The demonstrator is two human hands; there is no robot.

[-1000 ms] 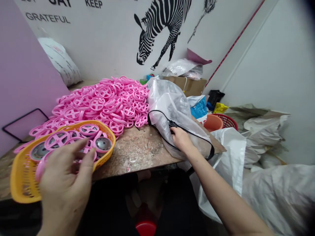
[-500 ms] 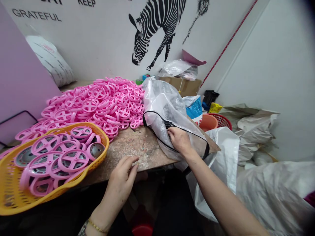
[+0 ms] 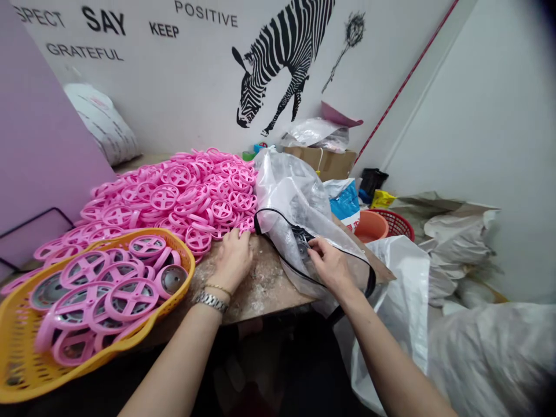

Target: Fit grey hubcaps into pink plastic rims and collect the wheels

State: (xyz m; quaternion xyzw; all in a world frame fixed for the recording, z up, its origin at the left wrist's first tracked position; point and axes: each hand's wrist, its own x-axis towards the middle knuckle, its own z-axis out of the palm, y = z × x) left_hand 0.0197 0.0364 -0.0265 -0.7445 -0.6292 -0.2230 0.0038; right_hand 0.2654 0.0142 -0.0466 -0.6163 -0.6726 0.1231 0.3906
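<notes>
The right hand [image 3: 333,265] lay on the clear plastic bag [image 3: 295,191] at the right end of the worktop [image 3: 260,284], thumb and fingers pinched narrow on the bag's black trim [image 3: 278,215]. The left hand [image 3: 233,259] rested palm-down on the worktop with its fingers curled against the near edge of the pile of pink wheels [image 3: 182,191] — whether it gripped a wheel could not be told. A yellow basket [image 3: 17,347] holding more pink wheels sat at the near left — well apart from the bag.
</notes>
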